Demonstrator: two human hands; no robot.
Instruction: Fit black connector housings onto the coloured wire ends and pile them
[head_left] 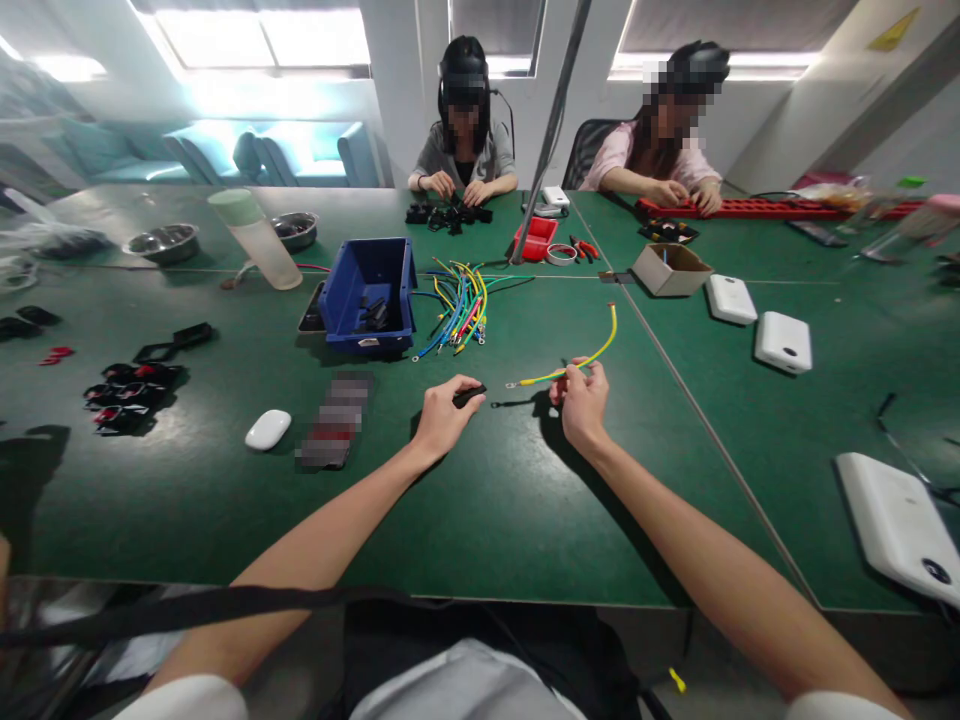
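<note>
Pinched in the right hand, a yellow-green wire arcs above the green table, ring terminal dangling; left hand closes on a small black part, seemingly steadying it; blue bin beyond.

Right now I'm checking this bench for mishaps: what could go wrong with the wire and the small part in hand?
1. The yellow-green wire with ring terminals, pinched only near its middle by the right hand, may swing and snag.
2. The small black part under the left hand could slip away across the green table.
</note>
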